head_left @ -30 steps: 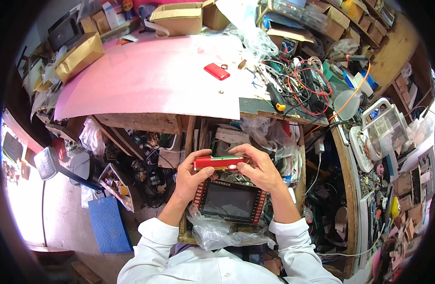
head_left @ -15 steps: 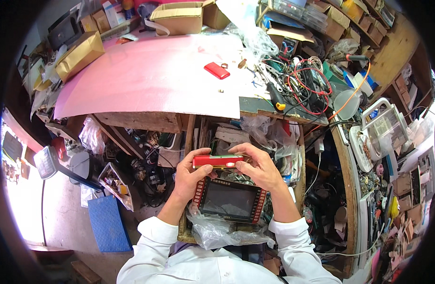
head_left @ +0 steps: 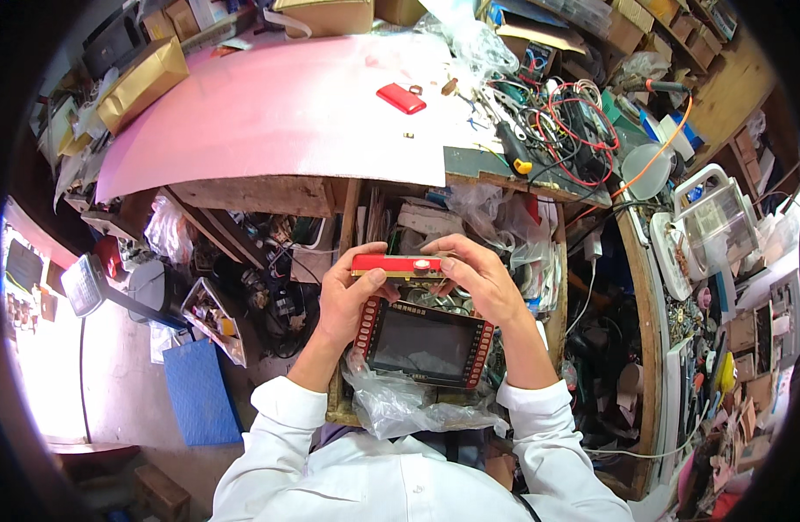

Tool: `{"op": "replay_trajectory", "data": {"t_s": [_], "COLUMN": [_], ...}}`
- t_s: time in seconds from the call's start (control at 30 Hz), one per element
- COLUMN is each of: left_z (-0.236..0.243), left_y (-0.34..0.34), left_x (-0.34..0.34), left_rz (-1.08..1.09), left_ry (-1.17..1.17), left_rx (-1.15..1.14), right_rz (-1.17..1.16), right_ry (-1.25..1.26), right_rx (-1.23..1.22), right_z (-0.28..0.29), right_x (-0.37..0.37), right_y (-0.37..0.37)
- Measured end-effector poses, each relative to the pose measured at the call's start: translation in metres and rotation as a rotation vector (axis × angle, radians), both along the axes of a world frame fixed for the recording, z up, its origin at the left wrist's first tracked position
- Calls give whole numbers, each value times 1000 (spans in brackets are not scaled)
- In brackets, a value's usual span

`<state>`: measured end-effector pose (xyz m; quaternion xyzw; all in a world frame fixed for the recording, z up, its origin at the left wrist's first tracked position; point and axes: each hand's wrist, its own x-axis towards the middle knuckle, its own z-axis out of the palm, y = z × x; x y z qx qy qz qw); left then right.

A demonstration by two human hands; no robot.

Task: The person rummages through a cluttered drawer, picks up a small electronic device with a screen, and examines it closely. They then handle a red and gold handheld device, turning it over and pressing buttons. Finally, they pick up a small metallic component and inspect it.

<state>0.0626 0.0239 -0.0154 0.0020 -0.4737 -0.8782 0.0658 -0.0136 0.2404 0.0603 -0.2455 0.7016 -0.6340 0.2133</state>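
Both hands hold a small red oblong device [head_left: 387, 264] level above an open drawer. A round silvery part sits at its right end, and metal or circuit parts show along its lower side. My left hand [head_left: 342, 300] grips the left end, thumb against the front edge. Around the right end close the fingers of my right hand [head_left: 487, 283]. Just below lies a red-framed player with a dark screen [head_left: 424, 342], button columns down both sides, resting over the drawer on crumpled clear plastic [head_left: 400, 407].
Beyond the drawer, a pink-covered bench [head_left: 270, 113] carries a red cover-like piece [head_left: 401, 98] and small bits. Tangled test leads [head_left: 574, 130] and a yellow-and-black screwdriver [head_left: 513, 150] lie at its right. A blue mat [head_left: 202, 391] is on the floor at left.
The red device has tilted in my hands, so more of its lower side and the round silvery part show. The whole view has shifted slightly.
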Motion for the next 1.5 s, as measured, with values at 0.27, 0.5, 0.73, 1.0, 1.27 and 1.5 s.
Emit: {"op": "replay_trajectory", "data": {"t_s": [0.27, 0.5, 0.73, 1.0, 1.27, 1.5], "left_z": [-1, 2, -2, -3, -3, 1], "left_y": [4, 3, 2, 3, 3, 4], "left_x": [-2, -2, -2, -3, -5, -2], "left_rz": [56, 55, 53, 94, 66, 47], "left_ry": [-1, 14, 6, -37, -30, -39], "left_rx": [49, 88, 85, 70, 32, 73], "right_rz": [37, 29, 48, 140, 94, 64], "right_ry": [-81, -129, -129, -138, -117, -152], "right_rx": [-30, -27, -35, -85, -93, -80], "right_z": [-2, 3, 1, 4, -1, 0], "right_x": [-4, -5, -5, -4, -7, -5], "right_y": [2, 5, 5, 5, 4, 3]}}
